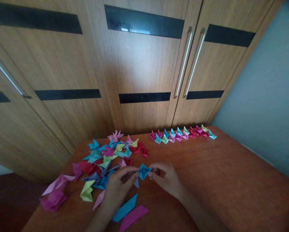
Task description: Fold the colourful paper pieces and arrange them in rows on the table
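Both of my hands meet over the middle of a reddish-brown wooden table (231, 180). My left hand (119, 187) and my right hand (165, 178) each pinch one side of a small blue folded paper piece (144, 171), held just above the tabletop. Fingers of both hands are curled closed on it. Just behind and left of my left hand lies a loose heap of folded paper pieces (105, 156) in blue, pink, red, yellow and green.
A neat row of folded paper pieces (182, 133) lines the table's far edge. A blue paper strip (125, 207) and a pink paper strip (133, 217) lie near my left wrist. Crumpled pink paper (54, 199) sits at the left edge. Wooden wardrobe doors (139, 71) stand behind; a pale wall is on the right.
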Demonstrator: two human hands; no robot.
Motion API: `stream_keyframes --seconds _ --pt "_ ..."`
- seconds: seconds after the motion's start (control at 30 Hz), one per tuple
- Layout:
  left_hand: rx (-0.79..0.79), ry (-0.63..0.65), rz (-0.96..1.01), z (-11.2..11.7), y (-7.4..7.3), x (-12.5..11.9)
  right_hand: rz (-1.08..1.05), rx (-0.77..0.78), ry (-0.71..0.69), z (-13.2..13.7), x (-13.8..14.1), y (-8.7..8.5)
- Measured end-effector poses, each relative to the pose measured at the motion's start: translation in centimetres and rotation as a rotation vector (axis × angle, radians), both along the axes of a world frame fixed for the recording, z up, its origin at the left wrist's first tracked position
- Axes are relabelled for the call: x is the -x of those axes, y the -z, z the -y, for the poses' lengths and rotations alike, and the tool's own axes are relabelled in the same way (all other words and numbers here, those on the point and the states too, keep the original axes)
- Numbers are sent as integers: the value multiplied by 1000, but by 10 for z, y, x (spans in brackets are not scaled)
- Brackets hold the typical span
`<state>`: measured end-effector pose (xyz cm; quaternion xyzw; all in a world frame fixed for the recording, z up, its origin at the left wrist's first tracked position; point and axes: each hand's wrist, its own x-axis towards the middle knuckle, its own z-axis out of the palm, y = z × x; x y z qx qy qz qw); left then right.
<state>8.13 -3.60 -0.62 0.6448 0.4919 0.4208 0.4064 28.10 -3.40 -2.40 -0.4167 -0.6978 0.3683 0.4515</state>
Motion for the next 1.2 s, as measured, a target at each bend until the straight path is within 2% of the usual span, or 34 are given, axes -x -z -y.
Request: stream_keyframes --seconds 0.13,0.27,0.37,0.47,0.57,0.63,0.73,0.83,0.9,1.03,1.2 --pt "-34 1 -46 -1 4 2 54 -53 30 2 1 -2" --pt "-21 15 -75 0 1 1 61 -84 38 1 -1 -5" --pt "-21 -11 -109 2 -4 0 51 -89 147 -7 -16 -5" --pt "-27 -19 -138 2 -5 1 -13 -141 449 -24 -53 0" --pt "-32 -4 -164 3 -4 2 -19 -163 803 -43 -111 9" --pt "-36 3 -179 4 -4 1 68 -152 984 -50 -153 16" --pt "-61 7 -213 5 -8 -1 375 -116 1128 -54 -211 28" --pt "-96 20 -256 7 -12 -3 732 82 1158 -53 -254 39" --pt "-110 30 -274 7 -14 -3 869 212 1139 -55 -273 45" --pt "-118 44 -295 7 -13 -3 951 294 1103 -65 -291 51" --pt "-121 34 -312 7 -14 -3 982 313 1100 -82 -296 53"
